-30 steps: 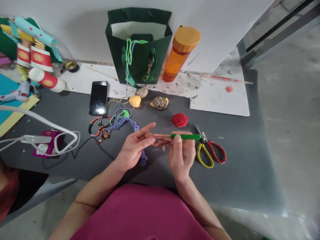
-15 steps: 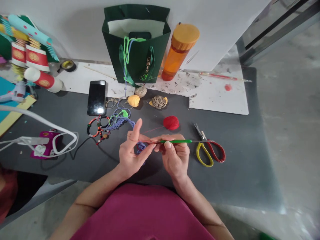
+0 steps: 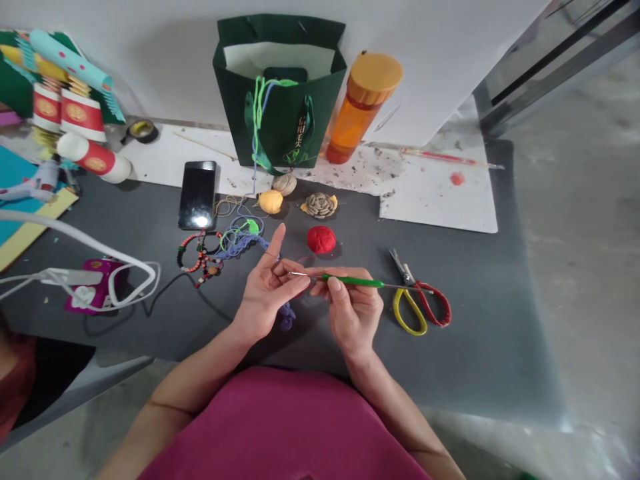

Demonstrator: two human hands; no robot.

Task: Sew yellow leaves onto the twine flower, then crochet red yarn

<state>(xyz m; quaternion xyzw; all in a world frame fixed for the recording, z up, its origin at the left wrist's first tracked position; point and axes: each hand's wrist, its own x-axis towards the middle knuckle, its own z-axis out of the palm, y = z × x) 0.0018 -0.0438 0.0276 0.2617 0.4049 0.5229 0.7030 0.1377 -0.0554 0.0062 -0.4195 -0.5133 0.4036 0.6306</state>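
Observation:
My right hand point(image 3: 353, 307) is closed round the green grip of a crochet hook point(image 3: 357, 282). Its thin metal shaft points left, and the tip lies over the fingers of my left hand point(image 3: 265, 293). There the thumb is pinched against the fingers while the index finger sticks up. Just under that pinch hangs a small purple crochet piece point(image 3: 287, 317); how it sits in the fingers is mostly hidden. Beyond the hands lies a red yarn ball point(image 3: 321, 240). Purple yarn point(image 3: 240, 243) is heaped to the left of the raised finger.
Scissors point(image 3: 415, 293) with yellow and red handles lie at right. Behind stand a green paper bag point(image 3: 285, 120) and an orange bottle point(image 3: 357, 107). A phone point(image 3: 197, 195), beaded bracelets point(image 3: 200, 257), a yellow yarn ball point(image 3: 271, 201), a crocheted flower point(image 3: 320, 205) and a cabled purple box point(image 3: 93, 287) surround the work.
The red yarn ball has shifted left. The hook's metal tip now shows over my left fingers, and my right hand has stayed closed on the grip. The view has shifted slightly.

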